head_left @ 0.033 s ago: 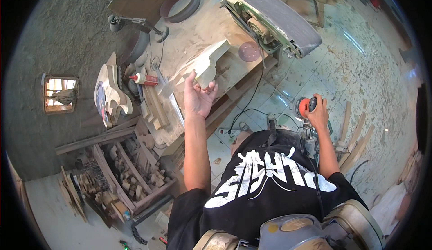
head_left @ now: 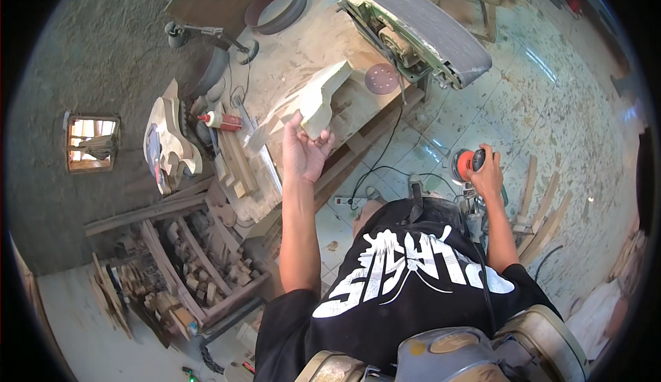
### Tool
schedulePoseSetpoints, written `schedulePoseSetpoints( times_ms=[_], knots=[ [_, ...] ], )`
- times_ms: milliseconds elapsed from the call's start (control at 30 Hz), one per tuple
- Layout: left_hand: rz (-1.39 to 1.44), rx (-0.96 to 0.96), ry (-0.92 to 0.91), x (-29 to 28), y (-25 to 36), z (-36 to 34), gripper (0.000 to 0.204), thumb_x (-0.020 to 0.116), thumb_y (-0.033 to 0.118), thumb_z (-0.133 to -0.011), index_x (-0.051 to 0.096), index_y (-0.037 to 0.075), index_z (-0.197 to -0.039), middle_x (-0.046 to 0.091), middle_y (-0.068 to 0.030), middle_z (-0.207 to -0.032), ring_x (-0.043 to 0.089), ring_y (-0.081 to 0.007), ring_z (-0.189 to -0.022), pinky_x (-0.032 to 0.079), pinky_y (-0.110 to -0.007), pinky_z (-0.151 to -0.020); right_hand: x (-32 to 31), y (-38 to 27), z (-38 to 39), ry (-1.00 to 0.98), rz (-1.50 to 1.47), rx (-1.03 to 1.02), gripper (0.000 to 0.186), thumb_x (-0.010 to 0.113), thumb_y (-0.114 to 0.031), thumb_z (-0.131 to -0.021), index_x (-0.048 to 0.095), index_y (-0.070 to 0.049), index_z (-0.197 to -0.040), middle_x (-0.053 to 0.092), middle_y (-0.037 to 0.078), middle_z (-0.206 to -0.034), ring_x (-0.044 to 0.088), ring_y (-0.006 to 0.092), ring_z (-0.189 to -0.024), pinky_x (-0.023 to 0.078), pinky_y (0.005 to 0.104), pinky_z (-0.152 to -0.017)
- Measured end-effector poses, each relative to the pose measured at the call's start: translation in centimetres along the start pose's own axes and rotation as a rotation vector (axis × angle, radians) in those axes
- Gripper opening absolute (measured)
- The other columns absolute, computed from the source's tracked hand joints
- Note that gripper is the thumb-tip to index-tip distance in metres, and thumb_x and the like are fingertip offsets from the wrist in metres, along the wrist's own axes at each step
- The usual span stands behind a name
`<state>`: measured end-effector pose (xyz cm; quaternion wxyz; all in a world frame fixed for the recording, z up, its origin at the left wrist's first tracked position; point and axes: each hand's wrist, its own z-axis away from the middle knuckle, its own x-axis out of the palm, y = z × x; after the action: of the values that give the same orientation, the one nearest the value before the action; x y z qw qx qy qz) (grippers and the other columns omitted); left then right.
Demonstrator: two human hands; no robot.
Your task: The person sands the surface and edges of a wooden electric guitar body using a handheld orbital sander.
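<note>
My left hand [head_left: 307,149] grips the near end of a pale, curve-edged wooden piece [head_left: 322,96], held over the workbench [head_left: 258,72]. My right hand [head_left: 487,174], farther right over the floor, is wrapped round an orange and black hand sander [head_left: 465,164], whose round pad faces left. A perforated sanding disc [head_left: 381,78] lies just right of the wooden piece, beside a green belt sander [head_left: 413,27] at the bench's far right. A red and white glue bottle [head_left: 224,122] lies to the left, by some wooden strips [head_left: 237,165].
A desk lamp [head_left: 177,34] and ring shapes [head_left: 275,7] are at the back. Cut wooden shapes [head_left: 172,141] stand left. A crate of offcuts [head_left: 200,258] is at lower left. A cable [head_left: 385,167] crosses the tiled floor [head_left: 523,107], where strips [head_left: 544,217] lie at right.
</note>
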<state>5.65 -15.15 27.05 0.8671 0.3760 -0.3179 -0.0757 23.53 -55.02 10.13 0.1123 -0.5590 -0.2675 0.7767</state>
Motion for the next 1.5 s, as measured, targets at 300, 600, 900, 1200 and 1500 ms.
schedulePoseSetpoints(
  times_ms=[300,600,900,1200,1500],
  knots=[
    [-0.475,-0.385,0.134,-11.7,-10.7,3.0,0.062,0.06,0.04,-0.095,0.061,-0.006,-0.137,0.072,-0.0205,-0.119,0.075,-0.0326,-0.099,0.063,-0.047,-0.092,-0.3,-0.2,0.6,-0.005,0.045,0.038,0.085,0.086,-0.018,-0.07,0.05,-0.022,-0.147,0.055,0.019,-0.13,0.067,0.0492,-0.112,0.056,0.0577,-0.093],
    [-1.308,-0.117,0.409,-18.8,-20.5,-0.5,0.115,0.084,0.068,-0.071,0.052,-0.01,-0.148,0.068,-0.0347,-0.137,0.066,-0.0472,-0.129,0.052,-0.053,-0.109,-1.3,-3.5,3.0,0.032,0.119,-0.016,0.081,0.084,-0.019,-0.07,0.051,-0.022,-0.145,0.056,0.018,-0.13,0.067,0.0479,-0.11,0.056,0.0568,-0.092],
    [-1.522,0.073,0.244,-26.6,-17.9,-0.2,0.072,0.077,0.044,-0.073,0.069,-0.008,-0.122,0.077,-0.0331,-0.102,0.076,-0.048,-0.099,0.06,-0.055,-0.091,-1.4,-4.9,6.5,0.107,0.14,-0.035,0.081,0.085,-0.02,-0.068,0.053,-0.019,-0.143,0.056,0.016,-0.13,0.064,0.045,-0.117,0.054,0.0541,-0.095],
    [-1.88,0.129,0.009,-31.6,-10.0,-1.2,0.078,0.088,0.052,-0.071,0.067,-0.007,-0.118,0.07,-0.0333,-0.116,0.07,-0.0476,-0.11,0.06,-0.052,-0.092,0.7,-5.7,10.0,0.131,0.091,0.063,0.082,0.087,-0.018,-0.067,0.054,-0.019,-0.142,0.057,0.017,-0.129,0.062,0.0428,-0.122,0.052,0.053,-0.1],
    [-1.58,0.445,0.161,-31.0,-12.7,-1.4,0.066,0.094,0.019,-0.073,0.053,-0.006,-0.119,0.058,-0.0285,-0.121,0.056,-0.0481,-0.117,0.049,-0.053,-0.102,0.2,-5.8,13.2,0.275,0.086,0.101,0.083,0.089,-0.02,-0.068,0.055,-0.017,-0.144,0.059,0.016,-0.133,0.062,0.0403,-0.126,0.051,0.0504,-0.107]
  ],
)
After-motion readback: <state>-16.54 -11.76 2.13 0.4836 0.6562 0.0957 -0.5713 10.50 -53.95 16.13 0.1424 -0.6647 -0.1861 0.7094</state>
